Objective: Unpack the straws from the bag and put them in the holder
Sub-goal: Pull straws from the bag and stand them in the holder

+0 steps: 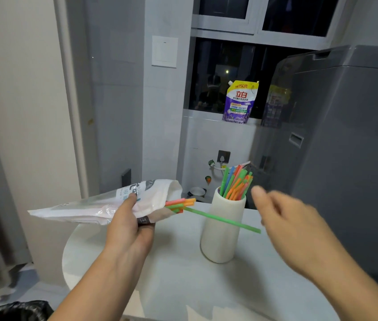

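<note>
My left hand point(129, 224) grips a white plastic bag point(90, 205), held almost level above the white table point(174, 274) with its mouth pointing right. Orange and green straw ends point(181, 202) poke out of the mouth, and one long green straw point(222, 220) sticks far out across the front of the white holder point(221, 230). The holder stands upright on the table with several green, orange and blue straws point(236, 184) in it. My right hand point(287, 223) is blurred, just right of the holder near the green straw's tip, fingers loosely spread, holding nothing.
A grey washing machine point(345, 147) stands close at the right, behind my right hand. A purple detergent pouch point(241, 103) sits on the window sill. A black rubbish bag point(14, 310) lies at the lower left. A wall with a switch point(164, 51) is behind the table.
</note>
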A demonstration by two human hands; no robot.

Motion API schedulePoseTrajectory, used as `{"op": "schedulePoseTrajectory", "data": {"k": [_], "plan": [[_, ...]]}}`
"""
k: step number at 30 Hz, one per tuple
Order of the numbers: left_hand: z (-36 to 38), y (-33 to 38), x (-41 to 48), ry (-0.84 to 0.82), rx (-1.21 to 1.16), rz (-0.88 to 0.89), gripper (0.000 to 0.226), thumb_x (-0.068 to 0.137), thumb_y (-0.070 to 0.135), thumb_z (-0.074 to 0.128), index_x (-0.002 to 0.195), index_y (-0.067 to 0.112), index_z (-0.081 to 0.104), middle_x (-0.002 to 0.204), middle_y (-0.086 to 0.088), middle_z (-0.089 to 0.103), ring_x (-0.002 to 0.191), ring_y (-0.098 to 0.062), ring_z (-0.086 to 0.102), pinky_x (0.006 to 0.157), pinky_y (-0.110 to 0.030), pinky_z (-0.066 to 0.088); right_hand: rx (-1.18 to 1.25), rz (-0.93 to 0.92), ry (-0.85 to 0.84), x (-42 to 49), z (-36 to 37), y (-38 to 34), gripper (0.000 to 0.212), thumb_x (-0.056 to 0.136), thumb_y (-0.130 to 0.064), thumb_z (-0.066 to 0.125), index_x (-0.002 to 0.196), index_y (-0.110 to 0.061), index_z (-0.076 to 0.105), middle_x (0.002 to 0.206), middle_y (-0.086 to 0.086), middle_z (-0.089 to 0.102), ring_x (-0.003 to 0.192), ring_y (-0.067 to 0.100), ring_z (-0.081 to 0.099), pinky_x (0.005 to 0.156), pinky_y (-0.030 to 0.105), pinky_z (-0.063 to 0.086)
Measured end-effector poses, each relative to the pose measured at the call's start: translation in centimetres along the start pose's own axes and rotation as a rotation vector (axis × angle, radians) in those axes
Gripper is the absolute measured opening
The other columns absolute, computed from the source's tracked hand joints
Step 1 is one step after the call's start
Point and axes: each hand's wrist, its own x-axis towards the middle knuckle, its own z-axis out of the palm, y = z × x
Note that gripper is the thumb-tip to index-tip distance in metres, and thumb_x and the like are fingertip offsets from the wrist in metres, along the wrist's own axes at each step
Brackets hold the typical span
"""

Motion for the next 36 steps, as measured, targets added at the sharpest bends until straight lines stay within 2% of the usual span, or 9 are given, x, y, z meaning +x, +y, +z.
{"op": "schedulePoseTrajectory", "data": {"k": [2,6,9,11,15,21,26,30,36], "plan": [[0.0,0.3,0.0,-0.012,0.002,0.013,0.028,0.104,0.011,0.059,0.132,0.006,0.058,0.122,-0.012,0.072,0.110,-0.029,0.073,0.056,-0.038,0.065,0.077,0.119,-0.130,-1.2,1.3,0.5,0.053,0.089,-0.074,0.025,0.087,-0.032,0.056,0.083,-0.002,0.068,0.079,0.022,0.064,0.076,0.039,0.053],[-0.1,-0.9,-0.5,-0.055,0.048,0.076,0.035,0.101,0.011,0.064,0.135,0.006,0.058,0.131,-0.013,0.071,0.117,-0.030,0.071,0.099,-0.058,0.056,0.708,0.363,-0.232,-1.5,4.6,0.8,0.048,0.098,-0.061,0.037,0.104,-0.019,0.061,0.077,0.009,0.064,0.050,0.020,0.051,0.049,0.033,0.042],[0.1,-2.6,-1.5,-0.089,0.108,0.121,0.039,0.098,0.014,0.069,0.135,0.007,0.061,0.129,-0.012,0.074,0.113,-0.028,0.073,0.099,-0.058,0.056,0.939,0.457,-0.227,-0.9,6.1,-0.1,0.054,0.100,-0.059,0.040,0.105,-0.009,0.059,0.063,0.007,0.053,0.042,0.017,0.038,0.044,0.025,0.027],[0.3,-3.5,-2.3,-0.078,0.144,0.149,0.036,0.098,0.012,0.069,0.133,0.008,0.064,0.125,-0.008,0.075,0.103,-0.018,0.076,0.087,-0.041,0.063,1.026,0.473,-0.222,-0.5,6.7,-1.3,0.056,0.098,-0.063,0.039,0.101,-0.009,0.056,0.057,0.004,0.048,0.040,0.015,0.033,0.043,0.023,0.022],[0.6,-4.1,-3.0,-0.077,0.174,0.212,0.037,0.098,0.009,0.068,0.134,0.009,0.064,0.123,-0.006,0.076,0.094,-0.015,0.076,0.063,-0.027,0.063,1.035,0.443,-0.208,-0.2,8.4,-2.7,0.051,0.098,-0.063,0.040,0.088,-0.015,0.052,0.055,0.001,0.045,0.039,0.012,0.031,0.042,0.019,0.020],[0.3,-4.0,-3.0,-0.076,0.218,0.252,0.037,0.098,0.009,0.068,0.135,0.011,0.064,0.120,-0.003,0.077,0.103,-0.019,0.077,0.079,-0.034,0.062,0.829,0.206,0.019,-0.3,11.2,-1.9,0.040,0.099,-0.040,0.056,0.067,-0.016,0.053,0.047,-0.012,0.050,0.051,0.012,0.043,0.054,0.026,0.032],[0.0,-3.3,-2.4,-0.038,0.181,0.227,0.025,0.097,0.010,0.070,0.121,0.016,0.068,0.118,-0.001,0.077,0.091,-0.013,0.076,0.081,-0.034,0.061,0.815,0.079,0.057,0.3,10.7,-0.9,0.045,0.100,-0.038,0.055,0.062,-0.015,0.048,0.049,-0.008,0.042,0.049,0.011,0.038,0.052,0.027,0.031],[-0.1,-3.2,-2.1,-0.034,0.162,0.206,0.028,0.097,0.009,0.071,0.124,0.014,0.067,0.116,-0.001,0.077,0.085,-0.011,0.076,0.084,-0.036,0.061,0.522,-0.141,0.164,0.7,9.9,0.2,0.047,0.100,-0.036,0.056,0.059,-0.015,0.047,0.052,-0.006,0.046,0.053,0.007,0.040,0.050,0.020,0.031],[-0.5,-3.3,-1.8,-0.026,0.140,0.179,0.036,0.096,0.009,0.071,0.132,0.012,0.064,0.121,-0.005,0.077,0.091,-0.016,0.076,0.090,-0.043,0.062,0.739,0.040,0.045,1.6,8.8,0.2,0.043,0.100,-0.041,0.053,0.076,-0.011,0.071,0.051,-0.006,0.046,0.048,0.009,0.041,0.052,0.026,0.034]]}}
